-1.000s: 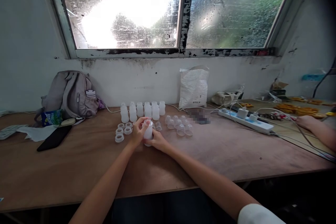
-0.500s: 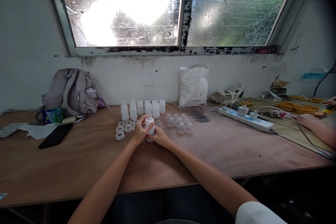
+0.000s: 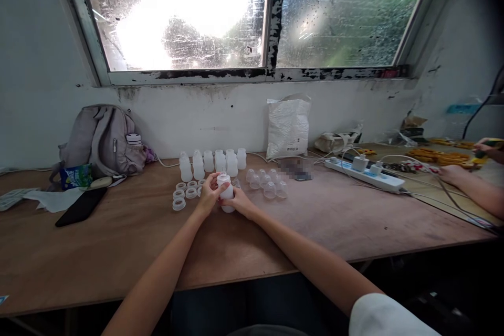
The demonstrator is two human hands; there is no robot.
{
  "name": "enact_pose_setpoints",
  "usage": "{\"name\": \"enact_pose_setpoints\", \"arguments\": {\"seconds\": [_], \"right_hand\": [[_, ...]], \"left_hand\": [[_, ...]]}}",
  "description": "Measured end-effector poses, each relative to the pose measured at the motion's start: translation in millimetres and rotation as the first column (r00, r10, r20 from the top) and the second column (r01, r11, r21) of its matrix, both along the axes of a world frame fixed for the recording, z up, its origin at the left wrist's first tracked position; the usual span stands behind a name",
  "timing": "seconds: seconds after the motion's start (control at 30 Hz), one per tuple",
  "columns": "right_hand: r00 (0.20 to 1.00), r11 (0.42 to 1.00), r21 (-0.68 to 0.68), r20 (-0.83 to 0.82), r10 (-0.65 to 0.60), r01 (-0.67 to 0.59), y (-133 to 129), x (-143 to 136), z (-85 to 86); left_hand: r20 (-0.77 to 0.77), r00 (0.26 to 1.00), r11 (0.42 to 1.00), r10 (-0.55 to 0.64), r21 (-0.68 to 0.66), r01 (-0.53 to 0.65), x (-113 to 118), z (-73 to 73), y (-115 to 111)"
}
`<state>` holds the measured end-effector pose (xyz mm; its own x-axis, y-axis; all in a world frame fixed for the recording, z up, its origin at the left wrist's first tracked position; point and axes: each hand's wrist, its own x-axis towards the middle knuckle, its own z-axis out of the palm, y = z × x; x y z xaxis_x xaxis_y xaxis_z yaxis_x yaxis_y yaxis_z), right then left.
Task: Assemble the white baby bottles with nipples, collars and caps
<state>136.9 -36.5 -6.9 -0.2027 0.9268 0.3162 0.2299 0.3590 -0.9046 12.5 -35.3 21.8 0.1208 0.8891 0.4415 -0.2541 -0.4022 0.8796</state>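
Note:
A translucent white baby bottle (image 3: 227,194) stands nearly upright between my two hands, low over the brown table. My left hand (image 3: 209,195) curls round its upper part, near the neck ring. Lower down, my right hand (image 3: 241,202) grips the body from the other side. Behind them several similar bottles (image 3: 198,167) stand in a group. To the left lie several clear screw rings (image 3: 178,203), some partly hidden by my left hand. Clear dome-shaped caps (image 3: 270,190) sit in rows to the right. Just behind my right hand is a small clear piece (image 3: 235,182), mostly covered.
A grey backpack (image 3: 104,139), a black phone-like slab (image 3: 82,207) and white paper (image 3: 55,198) are at the left. At the back stands a white plastic bag (image 3: 289,127). A power strip (image 3: 366,175) with cables lies right; beyond it a co-worker's hands (image 3: 452,174) handle something.
The view has shifted slightly left across the scene. The bottle stays in both my hands, with a bit more of its body showing. A co-worker's far hand with a yellow tool has come further into view.

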Motion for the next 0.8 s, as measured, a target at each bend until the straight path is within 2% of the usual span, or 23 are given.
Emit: {"name": "enact_pose_setpoints", "arguments": {"seconds": [0.13, 0.3, 0.43, 0.67, 0.8], "right_hand": [[0.991, 0.995, -0.101, -0.133, 0.007, -0.02, -6.7, -2.0, 5.6], [0.944, 0.95, -0.266, -0.323, 0.073, -0.164, -16.5, -5.5, 13.6], [0.902, 0.917, -0.293, -0.409, 0.136, -0.271, -22.5, -6.4, 19.5], [0.867, 0.89, -0.303, -0.467, 0.173, -0.341, -27.7, -5.0, 25.3], [0.86, 0.888, -0.308, -0.483, 0.164, -0.342, -27.9, -4.8, 26.4]], "left_hand": [[0.096, 0.993, 0.995, -0.067, -0.067, 0.074, 0.0, 2.0, -0.3], [0.167, 0.959, 0.963, -0.228, -0.108, 0.247, 0.0, 8.3, -7.2], [0.161, 0.94, 0.931, -0.302, -0.16, 0.327, -0.4, 12.9, -13.0], [0.189, 0.937, 0.927, -0.293, -0.186, 0.327, 0.0, 10.2, -10.5], [0.257, 0.939, 0.946, -0.228, -0.169, 0.275, -0.8, 7.0, -6.9]]}}
